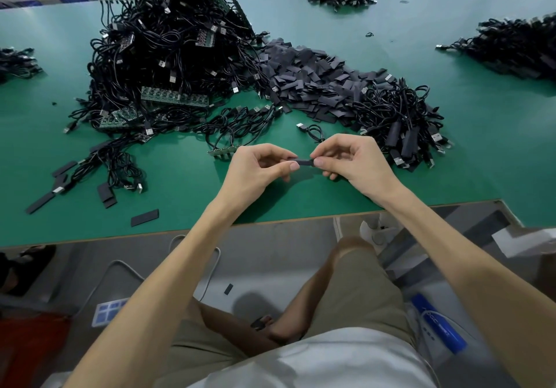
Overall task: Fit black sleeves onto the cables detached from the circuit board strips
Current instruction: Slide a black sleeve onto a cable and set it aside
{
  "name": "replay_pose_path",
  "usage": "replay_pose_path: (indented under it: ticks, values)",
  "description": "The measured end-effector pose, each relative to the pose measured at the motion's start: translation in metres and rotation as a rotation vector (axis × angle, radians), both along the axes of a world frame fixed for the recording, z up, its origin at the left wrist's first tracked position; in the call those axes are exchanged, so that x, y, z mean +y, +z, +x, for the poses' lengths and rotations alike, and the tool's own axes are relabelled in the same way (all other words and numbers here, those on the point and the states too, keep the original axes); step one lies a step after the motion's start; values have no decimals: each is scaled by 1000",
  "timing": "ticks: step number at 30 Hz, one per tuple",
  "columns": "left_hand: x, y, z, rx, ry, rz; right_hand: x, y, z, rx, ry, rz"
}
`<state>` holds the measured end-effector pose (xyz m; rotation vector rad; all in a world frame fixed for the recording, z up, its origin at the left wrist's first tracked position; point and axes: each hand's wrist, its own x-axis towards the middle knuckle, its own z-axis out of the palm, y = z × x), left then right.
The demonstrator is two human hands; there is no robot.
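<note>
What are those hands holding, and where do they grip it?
A black sleeve, pinched at its ends: left hand on the left end, right hand on the right.

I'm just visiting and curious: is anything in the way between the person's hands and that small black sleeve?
Nothing visible. The left hand and right hand each already pinch one end of the black sleeve, nearer the person than the cable pile on the green table.

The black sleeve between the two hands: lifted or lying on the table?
Lifted: left hand and right hand pinch the sleeve above the table.
</note>
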<state>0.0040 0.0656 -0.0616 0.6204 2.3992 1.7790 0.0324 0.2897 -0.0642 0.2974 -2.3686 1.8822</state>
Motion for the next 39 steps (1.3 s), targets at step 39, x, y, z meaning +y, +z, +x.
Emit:
replay_pose_path:
  ticks: [39]
  values:
    - [21, 9, 10, 168, 64, -362, -6, -2, 3, 122, -94, -6]
